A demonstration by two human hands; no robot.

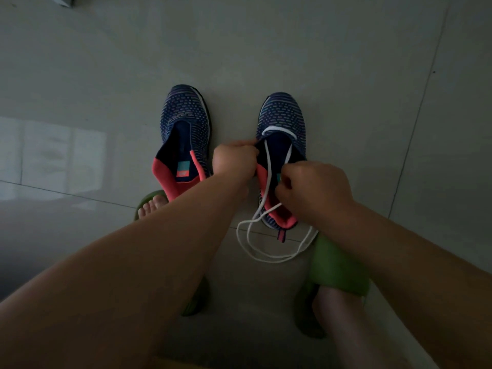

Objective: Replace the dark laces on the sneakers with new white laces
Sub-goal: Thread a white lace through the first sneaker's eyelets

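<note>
**White lace goes into the right sneaker**

A person bends over two sneakers on a tiled floor point(332, 62). The left hand point(234, 159) pinches the near-left edge of the right sneaker point(282, 115) at its opening, fingers curled on the fabric. The right hand point(311, 193), over the sneaker's heel side, is curled around the white lace point(267, 166), which crosses the toe end of the opening and trails in loose loops behind the heel. The left sneaker point(186, 115), beside it, shows no lace.

The lace looks light, limp and prone to tangling; it is best gripped near its stiff tip. The eyelets and lace tips are hidden by the hands and dim light. No dark laces are visible.
</note>
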